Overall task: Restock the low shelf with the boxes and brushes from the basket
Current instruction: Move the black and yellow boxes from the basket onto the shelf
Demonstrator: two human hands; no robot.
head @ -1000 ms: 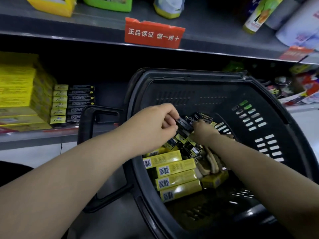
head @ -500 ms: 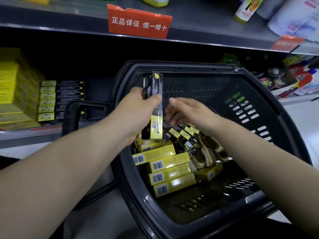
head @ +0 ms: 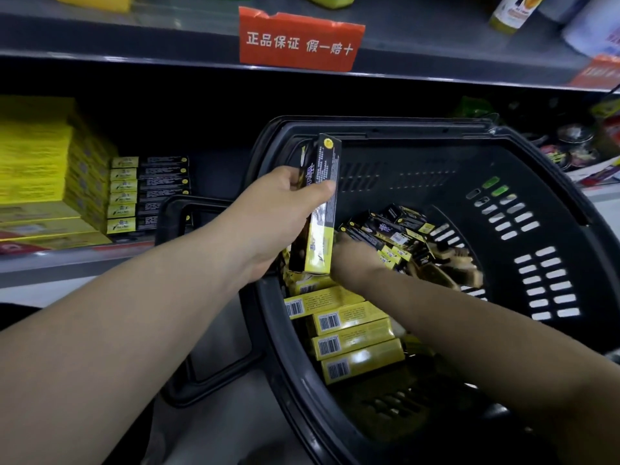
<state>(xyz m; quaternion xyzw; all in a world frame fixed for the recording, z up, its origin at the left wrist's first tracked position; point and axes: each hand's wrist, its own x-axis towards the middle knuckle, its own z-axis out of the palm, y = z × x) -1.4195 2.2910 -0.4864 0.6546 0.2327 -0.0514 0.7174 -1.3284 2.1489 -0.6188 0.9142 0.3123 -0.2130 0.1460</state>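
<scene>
My left hand (head: 280,209) grips black-and-yellow boxes (head: 320,203) upright over the left side of the black basket (head: 550,182). My right hand (head: 352,260) is down in the basket among loose black-and-yellow boxes (head: 385,229); its fingers are hidden behind the held boxes. Wooden brushes (head: 446,266) lie to its right. Yellow barcoded boxes (head: 349,333) sit stacked in the basket's near left. On the low shelf (head: 77,260), a stack of matching black-and-yellow boxes (head: 147,196) stands at the left.
Large yellow packs (head: 37,169) fill the shelf's far left. A red label (head: 298,40) hangs on the upper shelf edge. The basket's handle (head: 188,209) lies folded toward the shelf. Tins and packets (head: 577,146) sit on the shelf at right.
My left hand lifted boxes out of the pile and holds them upright. My right hand rose open half a second ago and has now dropped back into the basket.
</scene>
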